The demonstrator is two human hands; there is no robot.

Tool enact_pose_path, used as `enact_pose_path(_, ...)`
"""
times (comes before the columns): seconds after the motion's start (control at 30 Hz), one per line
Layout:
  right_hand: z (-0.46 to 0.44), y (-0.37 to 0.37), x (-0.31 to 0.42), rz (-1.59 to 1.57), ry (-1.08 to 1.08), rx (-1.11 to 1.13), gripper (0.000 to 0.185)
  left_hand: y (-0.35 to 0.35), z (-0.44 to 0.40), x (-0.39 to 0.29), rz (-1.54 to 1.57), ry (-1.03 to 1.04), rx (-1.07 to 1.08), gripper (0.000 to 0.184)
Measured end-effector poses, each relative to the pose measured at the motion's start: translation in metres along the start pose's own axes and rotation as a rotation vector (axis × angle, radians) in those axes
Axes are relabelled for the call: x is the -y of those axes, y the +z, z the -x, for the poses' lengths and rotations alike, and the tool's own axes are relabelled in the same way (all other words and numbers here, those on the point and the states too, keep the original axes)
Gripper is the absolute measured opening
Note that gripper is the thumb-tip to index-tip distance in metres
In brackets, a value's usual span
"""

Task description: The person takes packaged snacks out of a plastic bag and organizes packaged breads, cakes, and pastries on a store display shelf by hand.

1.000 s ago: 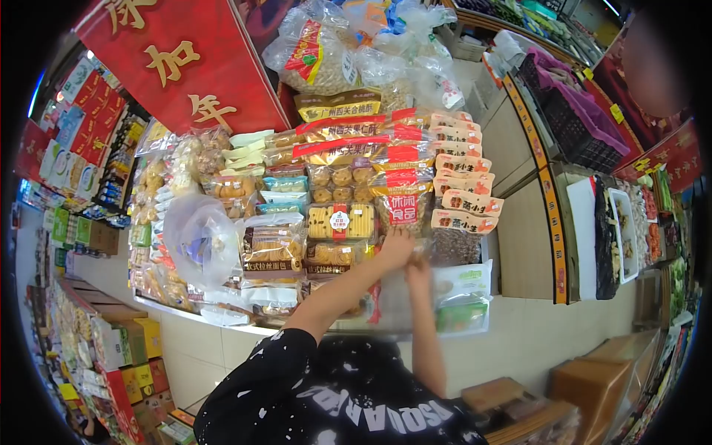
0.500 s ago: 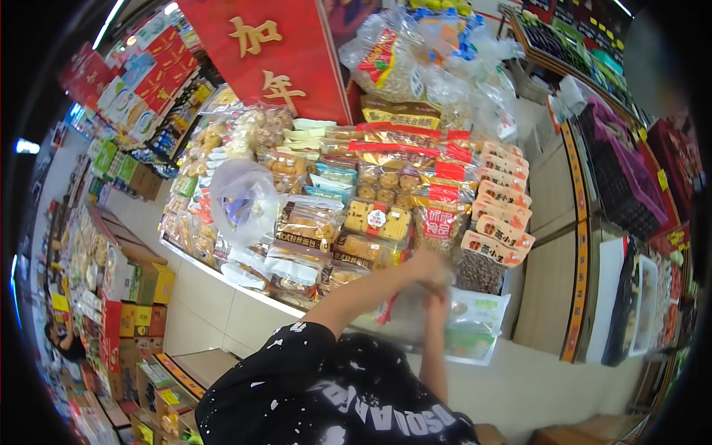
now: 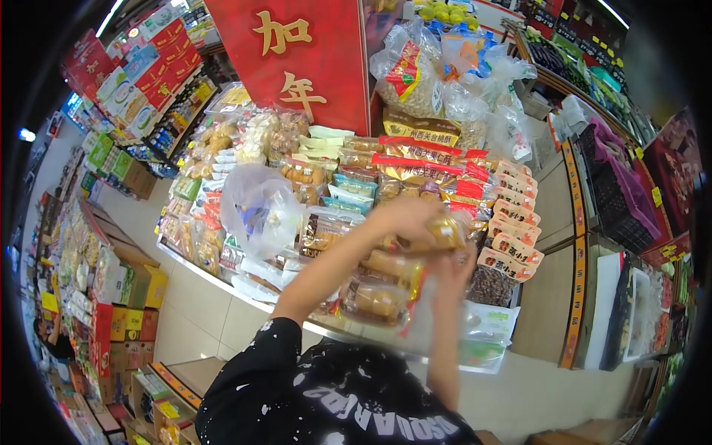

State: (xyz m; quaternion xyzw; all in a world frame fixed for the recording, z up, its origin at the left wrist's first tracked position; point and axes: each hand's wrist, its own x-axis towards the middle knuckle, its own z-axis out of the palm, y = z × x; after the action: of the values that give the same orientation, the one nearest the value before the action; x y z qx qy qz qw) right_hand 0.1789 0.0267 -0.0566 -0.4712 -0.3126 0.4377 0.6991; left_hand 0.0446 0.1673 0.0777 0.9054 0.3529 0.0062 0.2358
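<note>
My left hand point(image 3: 417, 221) reaches in from the left, its fingers closed on a golden snack packet point(image 3: 447, 234) above the display. Just below the packet's right end is my right hand point(image 3: 454, 268), smeared by motion; whether its fingers grip the packet cannot be made out. Under my left forearm, near the front edge, lie clear-wrapped bread packs point(image 3: 376, 300) with brown loaves. Red-topped snack bags point(image 3: 423, 172) are stacked behind my hands. To the right stands a row of orange-labelled bags point(image 3: 510, 256). A green-and-white bag point(image 3: 486, 326) lies at the front right corner.
A crumpled clear plastic bag point(image 3: 261, 211) sits on the goods to the left. Behind the display rises a red sign point(image 3: 297, 67) beside large clear bags of nuts point(image 3: 415, 70). Wooden-sided shelving point(image 3: 552, 304) stands at the right, stacked boxes point(image 3: 122, 326) at the left.
Both hands have moved up and away from the front edge. The golden packet now shows clearly in my left hand. The bread packs under my forearm are more exposed. The view has shifted slightly.
</note>
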Motion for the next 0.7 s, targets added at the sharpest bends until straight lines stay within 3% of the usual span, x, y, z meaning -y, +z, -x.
enact_pose_path(0.07,-0.014,0.038,-0.033,-0.174,0.248,0.098,0.076,-0.003,0.000,0.072,0.116,0.009,-0.206,0.063)
enact_pose_path(0.13,-0.026,0.086,-0.063,-0.155,0.379,0.153,0.068,-0.034,0.014,0.118,0.156,-0.210,-0.124,0.060)
enact_pose_path(0.17,-0.029,0.111,-0.060,-0.104,0.424,0.181,0.060,-0.027,0.012,0.163,0.187,-0.139,-0.145,0.052)
enact_pose_path(0.2,-0.032,0.129,-0.056,-0.055,0.471,0.199,0.053,-0.038,0.026,0.174,0.215,-0.213,-0.120,0.045)
enact_pose_path(0.27,-0.039,0.136,-0.082,0.062,0.381,0.158,0.043,-0.012,0.011,0.263,0.156,-0.008,-0.027,0.043)
enact_pose_path(0.3,-0.038,0.132,-0.092,0.185,0.316,0.163,0.034,0.002,0.010,0.297,0.271,-0.003,-0.022,0.042)
enact_pose_path(0.33,-0.032,0.127,-0.093,0.232,0.183,0.029,0.023,0.012,0.007,0.319,0.388,-0.003,-0.014,0.042)
enact_pose_path(0.4,-0.015,0.101,-0.077,0.196,0.209,-0.118,0.022,0.015,0.005,0.326,0.360,-0.159,-0.039,0.042)
enact_pose_path(0.43,-0.008,0.085,-0.068,0.146,0.233,-0.208,0.021,0.015,0.000,0.316,0.374,-0.133,-0.023,0.042)
enact_pose_path(0.5,0.009,0.054,-0.058,0.252,0.252,-0.443,0.025,0.012,-0.008,0.301,0.019,-0.122,-0.126,0.044)
enact_pose_path(0.53,0.017,0.039,-0.050,0.297,0.302,-0.515,0.027,0.023,-0.018,0.304,0.261,0.022,-0.300,0.046)
enact_pose_path(0.57,0.023,0.027,-0.046,0.308,0.305,-0.521,0.027,0.033,-0.027,0.308,0.273,0.023,-0.296,0.046)
enact_pose_path(0.63,0.025,0.008,-0.038,0.434,0.287,-0.615,0.033,0.019,-0.033,0.262,0.797,-0.132,-0.495,0.045)
enact_pose_path(0.67,0.023,-0.005,-0.043,0.434,0.289,-0.616,0.033,0.005,-0.022,0.224,0.660,-0.121,-0.563,0.044)
enact_pose_path(0.7,0.020,-0.021,-0.059,0.328,0.301,-0.580,0.035,0.009,-0.018,0.202,0.608,-0.131,-0.427,0.042)
